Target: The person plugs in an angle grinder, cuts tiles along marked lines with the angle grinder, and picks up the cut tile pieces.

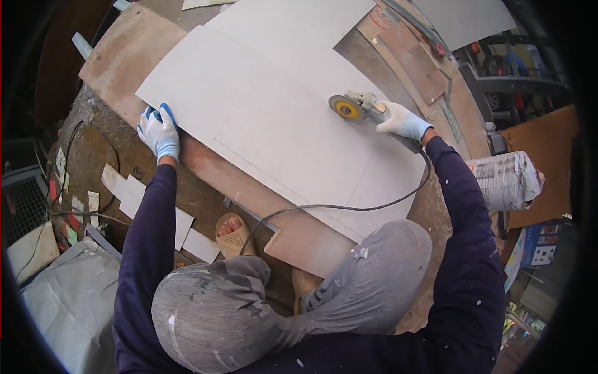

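Observation:
My right hand [400, 121], in a white and light-blue glove, is closed round the body of an angle grinder [374, 107]. The grinder's disc [346, 109], yellow at its centre, sits over a large white board [280, 118]. Thin straight lines run across the board's surface. At the board's left edge, my left hand [159, 132] lies with fingers apart, gloved in white with blue fingertips. It touches the edge and the brown plank [212, 165] beneath. A black cord [336, 206] loops from the grinder across the board towards my legs.
White offcuts [187, 227] lie on the ground by my sandalled foot [232, 232]. A grey sheet [75, 293] is at lower left. To the right stand a wrapped white bucket-like container [506, 181] and a cardboard box [542, 162]. Brown strips [414, 65] lie beyond the board.

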A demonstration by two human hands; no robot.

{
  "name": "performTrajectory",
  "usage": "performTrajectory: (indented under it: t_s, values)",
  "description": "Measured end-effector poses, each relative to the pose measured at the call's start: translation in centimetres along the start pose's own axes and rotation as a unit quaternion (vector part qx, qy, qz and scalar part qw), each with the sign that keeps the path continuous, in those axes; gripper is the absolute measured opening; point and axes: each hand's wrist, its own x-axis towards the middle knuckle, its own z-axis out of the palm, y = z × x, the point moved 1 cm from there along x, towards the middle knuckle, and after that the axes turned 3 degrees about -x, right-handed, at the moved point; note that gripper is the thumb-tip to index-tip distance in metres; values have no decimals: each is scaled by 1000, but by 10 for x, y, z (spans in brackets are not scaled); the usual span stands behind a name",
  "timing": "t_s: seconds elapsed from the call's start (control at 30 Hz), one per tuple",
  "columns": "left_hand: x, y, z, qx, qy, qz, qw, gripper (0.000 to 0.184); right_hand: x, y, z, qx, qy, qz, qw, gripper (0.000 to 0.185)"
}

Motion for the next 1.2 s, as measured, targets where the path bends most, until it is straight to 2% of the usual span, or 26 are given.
performTrajectory:
  t_s: [0.43,1.2]
  values:
    - [1,-6,7,10,12,5,1000,54,1,14,11,-1,11,-43,999,62]
    - [1,-3,3,-4,1,3,1000,53,-28,44,6,-10,3,-22,1000,63]
